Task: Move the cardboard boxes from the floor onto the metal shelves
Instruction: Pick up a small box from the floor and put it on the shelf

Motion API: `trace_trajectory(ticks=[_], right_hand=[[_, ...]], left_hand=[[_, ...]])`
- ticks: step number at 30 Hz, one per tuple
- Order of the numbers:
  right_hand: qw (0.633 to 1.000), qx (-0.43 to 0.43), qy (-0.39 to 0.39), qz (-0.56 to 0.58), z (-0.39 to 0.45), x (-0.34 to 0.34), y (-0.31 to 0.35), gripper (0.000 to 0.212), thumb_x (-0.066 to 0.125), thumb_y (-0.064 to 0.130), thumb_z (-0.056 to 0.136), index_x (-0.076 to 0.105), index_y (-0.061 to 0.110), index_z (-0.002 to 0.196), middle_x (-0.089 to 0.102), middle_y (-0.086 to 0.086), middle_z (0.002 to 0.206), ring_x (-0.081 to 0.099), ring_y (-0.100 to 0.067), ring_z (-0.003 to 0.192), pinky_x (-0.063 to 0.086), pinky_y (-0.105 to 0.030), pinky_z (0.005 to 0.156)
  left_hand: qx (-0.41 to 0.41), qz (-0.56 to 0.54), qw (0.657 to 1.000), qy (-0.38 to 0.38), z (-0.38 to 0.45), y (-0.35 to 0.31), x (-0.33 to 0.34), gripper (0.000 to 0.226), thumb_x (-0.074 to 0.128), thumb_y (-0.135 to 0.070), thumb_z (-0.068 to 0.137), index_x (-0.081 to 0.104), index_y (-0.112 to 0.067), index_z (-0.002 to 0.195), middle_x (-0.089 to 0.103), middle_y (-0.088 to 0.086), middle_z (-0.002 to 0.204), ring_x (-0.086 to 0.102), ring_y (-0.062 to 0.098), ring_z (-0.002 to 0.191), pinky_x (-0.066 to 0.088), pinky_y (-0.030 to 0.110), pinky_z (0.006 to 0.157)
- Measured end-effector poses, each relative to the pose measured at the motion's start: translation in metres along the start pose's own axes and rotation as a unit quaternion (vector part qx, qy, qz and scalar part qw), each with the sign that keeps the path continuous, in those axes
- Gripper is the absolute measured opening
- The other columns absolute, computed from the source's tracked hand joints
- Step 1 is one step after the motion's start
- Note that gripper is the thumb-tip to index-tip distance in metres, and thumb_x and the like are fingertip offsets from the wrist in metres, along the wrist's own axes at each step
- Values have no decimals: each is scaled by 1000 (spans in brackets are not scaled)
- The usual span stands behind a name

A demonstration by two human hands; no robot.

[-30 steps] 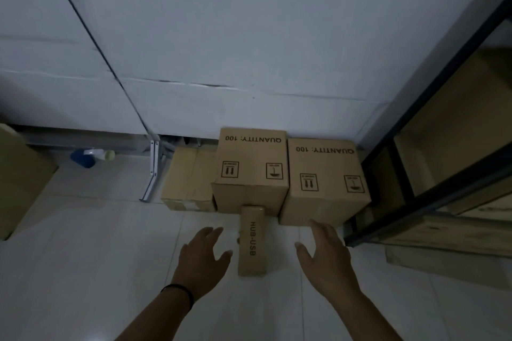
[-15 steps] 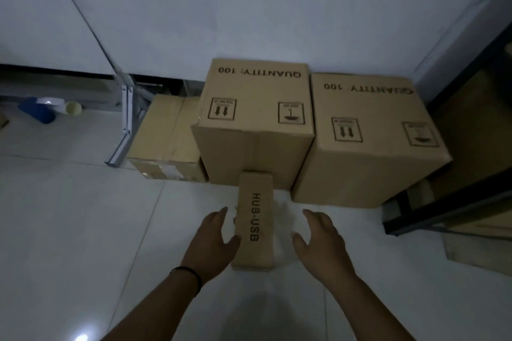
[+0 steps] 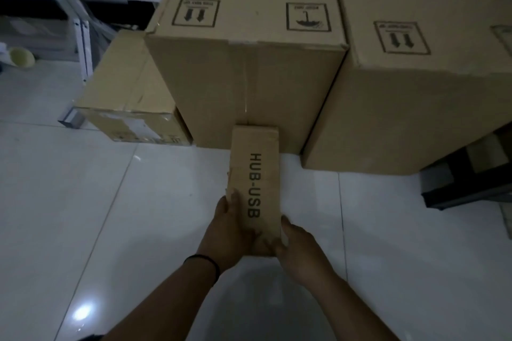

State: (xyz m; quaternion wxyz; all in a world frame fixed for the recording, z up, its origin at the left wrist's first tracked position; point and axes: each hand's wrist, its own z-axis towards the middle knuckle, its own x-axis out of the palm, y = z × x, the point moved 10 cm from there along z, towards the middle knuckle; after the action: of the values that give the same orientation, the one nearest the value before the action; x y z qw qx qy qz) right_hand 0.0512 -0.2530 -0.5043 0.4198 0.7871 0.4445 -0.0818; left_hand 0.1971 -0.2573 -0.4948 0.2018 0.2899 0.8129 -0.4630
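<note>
A long narrow cardboard box marked HUB-USB [image 3: 260, 174] lies on the white tiled floor, its far end against a big box. My left hand [image 3: 228, 230] grips its near left edge, and my right hand [image 3: 297, 243] grips its near right corner. Behind it stand two large boxes marked QUANTITY: 100, one in the middle [image 3: 243, 63] and one at the right [image 3: 415, 91]. A smaller flat box [image 3: 124, 97] sits at the left. The dark metal shelf [image 3: 468, 188] shows only at its lower corner on the right.
A white wall runs behind the boxes. A white metal leg [image 3: 84, 44] slants down at the left, with a pale round object [image 3: 20, 57] further left. White floor tiles [image 3: 83, 230] spread to the left and in front.
The view has dropped closer to the boxes. Both hands moved in from beside the HUB-USB box and now hold its near end.
</note>
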Motion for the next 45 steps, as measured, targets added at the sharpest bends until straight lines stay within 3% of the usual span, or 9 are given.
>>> trace_trajectory(ticks=[3,7,15,21,25,30,34,40,45], right_hand=[[999,-23,-2,39,6,4,0,47,52,29,97,42,28,143,57,3,137,56,-18,119,45,-31,101],[997,-21,6,72,11,5,-1,46,53,26,98,43,30,143,59,4,133,57,-14,114,45,-21,92],[997,-41,0,67,15,6,8,47,50,21,99,40,25,145,54,2,138,55,-18,119,42,-22,97],[992,-118,11,39,2,10,29,51,49,23,98,35,29,147,42,8,143,42,-13,130,37,-17,95],[986,-145,61,61,-6,24,36,61,58,39,93,29,40,148,28,23,139,31,-1,129,30,-12,97],[982,-141,94,82,-1,31,32,68,63,39,90,31,35,149,26,21,152,35,-4,135,35,-19,105],[986,-103,117,65,5,40,30,76,56,47,92,14,30,154,15,17,159,24,-7,143,28,-25,113],[984,-89,139,68,8,51,34,74,51,48,95,6,37,153,20,13,158,27,-10,142,30,-23,109],[993,-82,47,74,16,32,25,70,55,54,88,27,35,150,40,17,143,41,-9,134,38,-30,109]], left_hand=[[4,33,999,6,6,3,4,97,64,-29,89,-9,-19,153,21,5,149,45,21,126,43,27,101],[9,40,999,21,10,4,4,101,64,-30,89,-15,-23,151,21,6,148,45,20,125,40,22,98],[-3,43,999,21,14,6,1,97,63,-37,87,-7,-21,153,29,9,144,47,26,124,41,30,103],[-77,-131,988,-15,23,24,-2,120,62,-78,51,5,-41,150,41,3,140,49,26,122,42,41,106],[-92,-124,988,-29,22,32,-7,133,68,-88,35,1,-52,144,39,2,133,44,28,125,41,44,106],[-124,-81,989,-23,20,44,-12,138,70,-82,37,-13,-52,143,37,8,128,45,35,122,44,46,103],[-139,-110,984,-9,18,55,-20,134,65,-78,39,-15,-53,143,40,10,134,47,35,121,42,47,104],[-137,-172,976,-1,13,61,-26,125,68,-61,52,-12,-48,146,51,4,128,52,28,112,45,39,98],[-134,-221,966,16,15,68,-23,121,69,-63,51,-4,-52,146,51,2,130,53,28,114,46,46,99]])
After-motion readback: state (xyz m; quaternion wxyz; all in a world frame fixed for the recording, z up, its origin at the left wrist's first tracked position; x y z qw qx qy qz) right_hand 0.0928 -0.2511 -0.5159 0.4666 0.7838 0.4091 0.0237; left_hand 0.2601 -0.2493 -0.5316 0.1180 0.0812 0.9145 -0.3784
